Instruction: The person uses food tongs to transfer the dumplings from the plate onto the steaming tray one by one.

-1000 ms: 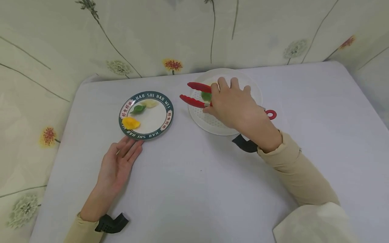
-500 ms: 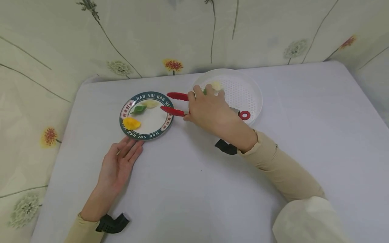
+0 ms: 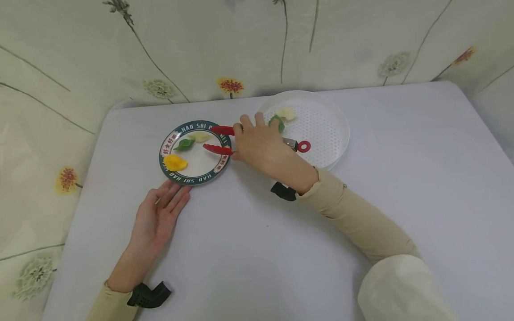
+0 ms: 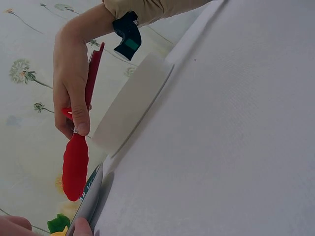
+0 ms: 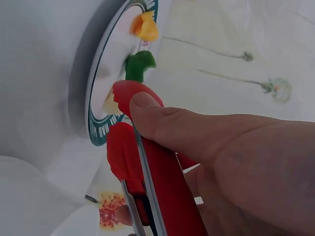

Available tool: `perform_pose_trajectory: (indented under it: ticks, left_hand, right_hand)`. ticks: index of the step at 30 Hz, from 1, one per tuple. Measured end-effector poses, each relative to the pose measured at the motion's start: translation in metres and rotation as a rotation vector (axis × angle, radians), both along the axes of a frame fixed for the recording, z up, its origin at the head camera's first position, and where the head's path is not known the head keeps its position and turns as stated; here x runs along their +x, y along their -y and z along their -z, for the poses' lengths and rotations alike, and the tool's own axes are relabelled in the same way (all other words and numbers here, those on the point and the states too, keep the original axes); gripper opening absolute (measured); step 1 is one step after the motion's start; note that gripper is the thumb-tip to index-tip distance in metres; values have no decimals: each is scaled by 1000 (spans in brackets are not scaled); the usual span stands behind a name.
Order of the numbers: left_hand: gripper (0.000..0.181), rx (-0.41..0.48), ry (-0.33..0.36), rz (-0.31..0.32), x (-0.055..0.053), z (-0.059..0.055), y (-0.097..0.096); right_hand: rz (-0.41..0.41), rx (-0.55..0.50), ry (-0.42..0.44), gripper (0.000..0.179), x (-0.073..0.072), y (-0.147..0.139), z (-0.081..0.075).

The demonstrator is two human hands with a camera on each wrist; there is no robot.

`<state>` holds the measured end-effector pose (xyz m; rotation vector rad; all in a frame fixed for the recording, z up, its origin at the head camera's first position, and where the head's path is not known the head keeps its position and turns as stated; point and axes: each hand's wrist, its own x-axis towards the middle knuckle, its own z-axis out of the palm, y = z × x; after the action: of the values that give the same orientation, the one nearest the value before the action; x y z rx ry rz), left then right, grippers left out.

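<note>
My right hand grips a pair of red tongs by the handles, thumb along one arm in the right wrist view. The tong tips stand apart over the right side of a green-rimmed plate, close to a pale folded piece. Also on the plate are a green folded piece and a yellow folded piece. Palm up, my left hand has its straight fingers at the plate's near rim. Its fingertips are partly hidden under the rim.
Behind my right hand stands a round white perforated tray holding another pale piece and a green piece. A white cloth covers the table, and a flower-patterned backdrop rises along its far edge.
My right hand has moved left with the tongs, from over the white tray to the plate, uncovering the tray's green and pale pieces. My left hand stays in place.
</note>
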<state>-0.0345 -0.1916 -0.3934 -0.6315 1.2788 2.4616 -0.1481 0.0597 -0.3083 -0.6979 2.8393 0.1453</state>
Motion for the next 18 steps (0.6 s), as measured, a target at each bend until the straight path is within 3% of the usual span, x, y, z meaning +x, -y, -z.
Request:
perform_pose_trajectory:
  ticks: [18]
  left_hand:
    - [60, 8, 8, -11, 0, -1, -1]
  right_hand:
    - [-30, 13, -9, 73, -22, 26, 16]
